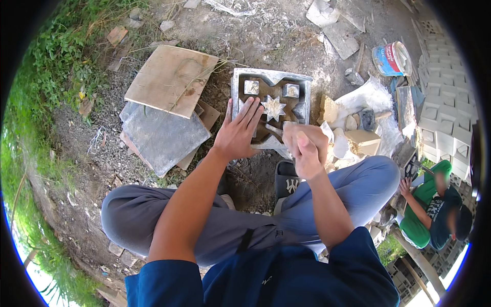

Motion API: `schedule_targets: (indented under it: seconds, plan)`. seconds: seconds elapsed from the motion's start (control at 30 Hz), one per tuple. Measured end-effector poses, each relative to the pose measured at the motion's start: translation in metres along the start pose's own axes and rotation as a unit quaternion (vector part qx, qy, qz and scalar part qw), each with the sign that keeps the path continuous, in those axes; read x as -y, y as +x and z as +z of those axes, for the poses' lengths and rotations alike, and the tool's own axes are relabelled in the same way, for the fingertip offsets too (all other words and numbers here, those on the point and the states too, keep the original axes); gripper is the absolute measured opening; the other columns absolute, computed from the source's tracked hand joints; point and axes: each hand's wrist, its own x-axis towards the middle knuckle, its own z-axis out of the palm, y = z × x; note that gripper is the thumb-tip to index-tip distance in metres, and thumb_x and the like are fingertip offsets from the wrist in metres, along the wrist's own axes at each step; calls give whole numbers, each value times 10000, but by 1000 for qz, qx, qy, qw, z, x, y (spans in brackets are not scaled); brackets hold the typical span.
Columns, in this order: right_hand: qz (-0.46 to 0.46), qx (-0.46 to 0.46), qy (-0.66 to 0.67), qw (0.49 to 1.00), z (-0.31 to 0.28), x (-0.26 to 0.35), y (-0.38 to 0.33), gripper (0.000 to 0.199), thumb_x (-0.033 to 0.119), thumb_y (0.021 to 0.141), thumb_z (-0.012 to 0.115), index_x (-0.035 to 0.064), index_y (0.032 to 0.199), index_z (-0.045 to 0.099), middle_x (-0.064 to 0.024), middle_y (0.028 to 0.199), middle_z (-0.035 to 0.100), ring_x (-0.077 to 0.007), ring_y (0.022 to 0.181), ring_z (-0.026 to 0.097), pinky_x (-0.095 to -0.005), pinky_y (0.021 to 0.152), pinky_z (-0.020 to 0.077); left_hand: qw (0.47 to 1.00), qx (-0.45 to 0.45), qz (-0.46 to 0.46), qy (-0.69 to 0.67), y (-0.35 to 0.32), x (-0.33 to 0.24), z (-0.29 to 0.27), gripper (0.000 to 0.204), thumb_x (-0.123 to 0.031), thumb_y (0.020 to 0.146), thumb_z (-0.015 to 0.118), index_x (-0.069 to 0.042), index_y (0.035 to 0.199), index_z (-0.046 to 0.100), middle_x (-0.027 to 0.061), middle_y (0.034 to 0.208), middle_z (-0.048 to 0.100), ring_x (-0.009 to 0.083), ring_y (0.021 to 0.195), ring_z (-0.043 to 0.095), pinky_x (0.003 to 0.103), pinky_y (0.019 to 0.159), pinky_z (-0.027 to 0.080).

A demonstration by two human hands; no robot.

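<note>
A square grey mould-like block (235, 87) lies on the ground before my knees, with an eight-pointed star (273, 108) in its middle and small raised squares near its corners. Brownish material lines its recesses. My left hand (238, 130) is flat with fingers spread, resting on the block's left side. At its near right corner, my right hand (307, 146) is a fist with the thumb on top. A thin pale tool (273, 129) juts from the fist into the block; its kind is not clear, since the fingers hide most of it.
Brown board (171, 77) and grey slabs (166, 138) are stacked at the left. To the right lie a white sack (371, 97), yellowish broken chunks (363, 141), a hammer (354, 75) and a paint bucket (393, 59). Pale patterned blocks (445, 97) stand beyond; another person (432, 210) works at lower right.
</note>
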Motion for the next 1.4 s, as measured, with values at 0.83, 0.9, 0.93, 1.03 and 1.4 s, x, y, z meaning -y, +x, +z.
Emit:
schedule_targets:
  seconds: [0.83, 0.9, 0.93, 1.03, 1.4]
  plan:
    - [-14, -23, 123, 992, 21, -10, 6, 583, 307, 1041, 470, 29, 540, 365, -39, 493, 374, -162, 450, 337, -321, 457, 220, 997, 43, -65, -5, -16, 4, -11, 1340, -697, 695, 832, -44, 1668, 183, 73, 1759, 139, 241, 1632, 97, 564, 1310, 129]
    - [-18, -22, 119, 993, 20, 2, 0, 602, 337, 1049, 482, 28, 546, 365, -40, 496, 370, -159, 450, 329, -329, 460, 213, 994, 76, -82, 0, -19, 3, -12, 1340, -667, 706, 844, -49, 1674, 153, 65, 1763, 119, 246, 1633, 88, 558, 1309, 152]
    - [-33, -14, 117, 993, 22, 13, 0, 610, 353, 1054, 487, 26, 553, 363, -41, 499, 360, -156, 448, 322, -337, 462, 209, 994, 70, -83, -12, -20, 3, -12, 1340, -654, 710, 848, -54, 1676, 139, 68, 1764, 109, 254, 1633, 84, 551, 1311, 158]
    - [-14, -27, -12, 999, 15, -5, -1, 604, 352, 1055, 514, 13, 578, 366, -43, 510, 338, -158, 441, 305, -353, 462, 206, 997, 44, -69, -13, -13, 2, -13, 1349, -637, 701, 863, -54, 1676, 135, 70, 1764, 103, 257, 1634, 73, 548, 1307, 182]
    - [-8, -11, -57, 998, 28, 14, 7, 502, 202, 1020, 639, -7, 613, 432, -40, 535, 403, -148, 466, 355, -338, 470, 268, 995, 51, -82, -33, -17, 5, -10, 1344, -539, 687, 907, -51, 1674, 136, 82, 1761, 103, 280, 1633, 81, 521, 1293, 243]
